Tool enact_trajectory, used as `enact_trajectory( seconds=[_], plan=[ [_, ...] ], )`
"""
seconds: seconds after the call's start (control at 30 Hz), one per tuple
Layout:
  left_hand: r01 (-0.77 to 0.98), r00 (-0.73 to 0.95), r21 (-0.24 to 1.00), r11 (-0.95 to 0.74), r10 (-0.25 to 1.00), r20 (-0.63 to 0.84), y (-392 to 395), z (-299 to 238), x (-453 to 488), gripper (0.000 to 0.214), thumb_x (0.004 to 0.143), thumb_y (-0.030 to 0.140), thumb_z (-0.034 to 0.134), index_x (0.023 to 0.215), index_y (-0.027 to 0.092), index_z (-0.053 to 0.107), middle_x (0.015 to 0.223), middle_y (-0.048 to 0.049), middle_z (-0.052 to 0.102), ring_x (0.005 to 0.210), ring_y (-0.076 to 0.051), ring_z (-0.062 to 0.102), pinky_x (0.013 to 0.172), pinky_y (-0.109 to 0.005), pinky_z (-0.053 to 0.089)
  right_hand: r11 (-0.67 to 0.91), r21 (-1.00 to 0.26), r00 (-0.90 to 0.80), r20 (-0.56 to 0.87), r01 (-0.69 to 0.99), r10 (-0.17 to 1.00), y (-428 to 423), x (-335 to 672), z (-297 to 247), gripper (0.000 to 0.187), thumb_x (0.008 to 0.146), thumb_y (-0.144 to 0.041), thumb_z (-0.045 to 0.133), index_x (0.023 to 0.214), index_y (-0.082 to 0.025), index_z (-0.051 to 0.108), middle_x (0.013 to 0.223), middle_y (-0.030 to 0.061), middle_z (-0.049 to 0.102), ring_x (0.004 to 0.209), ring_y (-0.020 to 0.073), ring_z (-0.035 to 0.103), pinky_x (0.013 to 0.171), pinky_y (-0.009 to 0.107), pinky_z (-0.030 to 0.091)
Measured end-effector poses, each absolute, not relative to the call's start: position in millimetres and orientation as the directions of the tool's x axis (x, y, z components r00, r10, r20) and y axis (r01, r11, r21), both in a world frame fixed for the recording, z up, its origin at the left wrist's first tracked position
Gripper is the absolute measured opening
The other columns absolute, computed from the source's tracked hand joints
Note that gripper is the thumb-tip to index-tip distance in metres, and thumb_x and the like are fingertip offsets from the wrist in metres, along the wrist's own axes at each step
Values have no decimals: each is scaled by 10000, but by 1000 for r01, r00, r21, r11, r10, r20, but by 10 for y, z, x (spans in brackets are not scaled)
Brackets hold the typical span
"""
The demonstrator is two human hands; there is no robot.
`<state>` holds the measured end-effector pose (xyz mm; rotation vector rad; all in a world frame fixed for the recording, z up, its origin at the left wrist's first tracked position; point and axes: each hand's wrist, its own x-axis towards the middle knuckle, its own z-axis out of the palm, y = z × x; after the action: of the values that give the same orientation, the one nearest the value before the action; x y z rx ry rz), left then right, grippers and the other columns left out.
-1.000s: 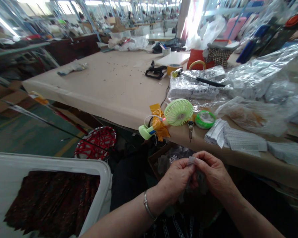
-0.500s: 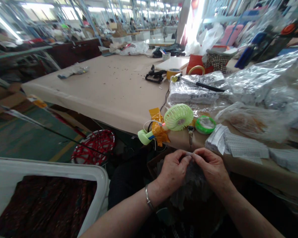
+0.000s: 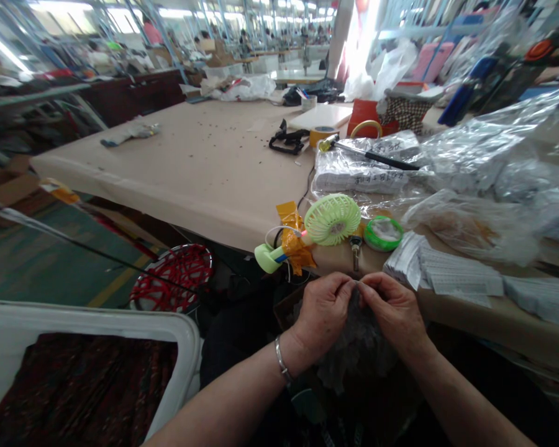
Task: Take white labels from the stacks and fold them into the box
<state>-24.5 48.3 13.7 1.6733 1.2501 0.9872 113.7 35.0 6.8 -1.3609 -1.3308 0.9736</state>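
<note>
My left hand point(image 3: 323, 310) is closed in a pinch, thumb against forefinger, just off the table's front edge. Fingertip to fingertip with it, my right hand point(image 3: 395, 310) pinches too. Whatever sits between them is too small and covered to make out. Right below lies a heap of greyish, see-through scraps point(image 3: 335, 366), partly hidden by my hands, in what looks like a cardboard box. A light-green handheld fan point(image 3: 333, 220) is fixed with yellow tape at the table edge. Beside it are a small metal-tipped tool point(image 3: 355, 251) and a green-rimmed round dish point(image 3: 382, 233) with pale contents.
Stacks of printed white labels point(image 3: 461, 273) lie along the edge at right, with clear plastic bags point(image 3: 475, 223) behind. A hammer point(image 3: 377, 155) rests on wrapped bundles. At left stand a white tub point(image 3: 186, 329) holding dark patterned cloth and a red-laced round stool point(image 3: 172, 279).
Both hands have risen very slightly and remain pinched together. The thin pale sliver seen between the fingertips before is now mostly covered. The view has shifted a little.
</note>
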Motion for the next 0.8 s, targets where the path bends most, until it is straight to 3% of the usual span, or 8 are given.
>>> enact_trajectory(
  seconds=[0.8],
  plan=[
    [317, 167, 930, -188, 976, 141, 488, 86, -232, 194, 860, 215, 510, 723, 171, 641, 644, 20, 597, 618, -95, 529, 605, -198, 393, 92, -956, 83, 119, 278, 989, 316, 1162, -21, 176, 812, -353, 581, 783, -185, 622, 599, -31, 559, 561, 103, 529, 538, 186, 433]
  ],
)
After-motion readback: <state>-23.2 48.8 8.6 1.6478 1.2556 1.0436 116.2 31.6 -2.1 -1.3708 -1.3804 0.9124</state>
